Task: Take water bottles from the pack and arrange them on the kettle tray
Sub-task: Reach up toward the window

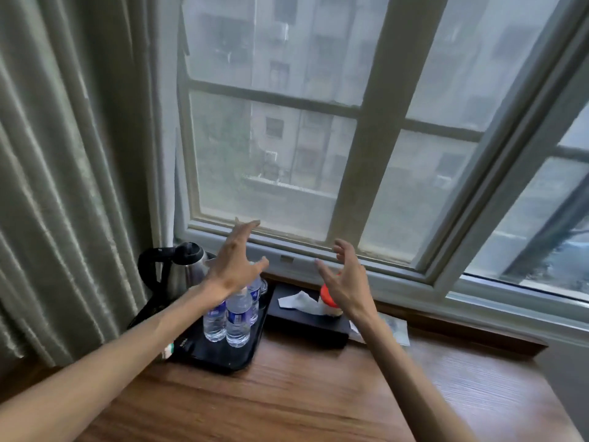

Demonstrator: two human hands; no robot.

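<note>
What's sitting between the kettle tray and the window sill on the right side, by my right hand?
In the head view, a black tissue box with a tissue sticking up lies there, beside the tray.

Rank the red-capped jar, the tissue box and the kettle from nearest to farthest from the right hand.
From the right hand:
1. Red-capped jar, just under the palm.
2. Tissue box, below and to the left.
3. Kettle, far left, on the tray's back corner.

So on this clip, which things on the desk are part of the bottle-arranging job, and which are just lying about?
Part of the job:
- water bottles, standing on the tray
- black tray
- kettle at the tray's back
- left hand and right hand, both open and empty

Just lying about:
- black tissue box
- red-capped container
- paper by the sill
- curtain
</note>
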